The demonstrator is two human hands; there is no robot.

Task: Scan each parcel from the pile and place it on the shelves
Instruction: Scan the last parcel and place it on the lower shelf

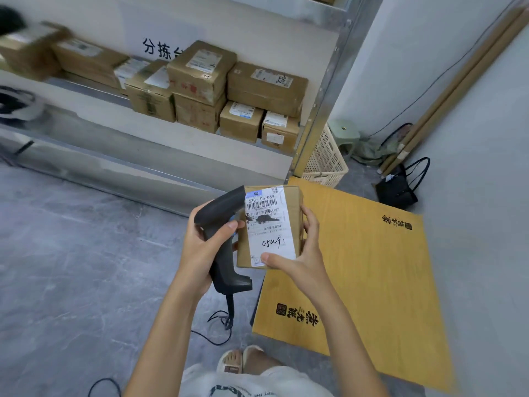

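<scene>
parcel (270, 227): a small brown cardboard box, held up in front of the shelves (160, 130), label side turned to the camera
label (269, 222): white, barcode near the top, "530- D5 069" printed above it, some handwriting scrawled lower down
right hand (300, 253): clamped on the parcel, thumb pressed on the label's bottom edge, fingers wrapped round the right side
left hand (200, 250): curled tight round the scanner's grip, thumb laid across the handle
scanner (223, 233): black pistol type, touching the parcel's left edge, head pointed toward the shelves, cable hung down to the floor
shelved boxes (217, 90): a bunch already stacked on the shelves, right end, two layers high
yellow cardboard sheet (357, 270): laid flat on the floor, right of the shelves' corner post, below the parcel
plastic crate (326, 159): cream, lattice sided, tucked right beside that corner post
black bag (400, 187): on the floor further right of the shelves, by the wall
</scene>
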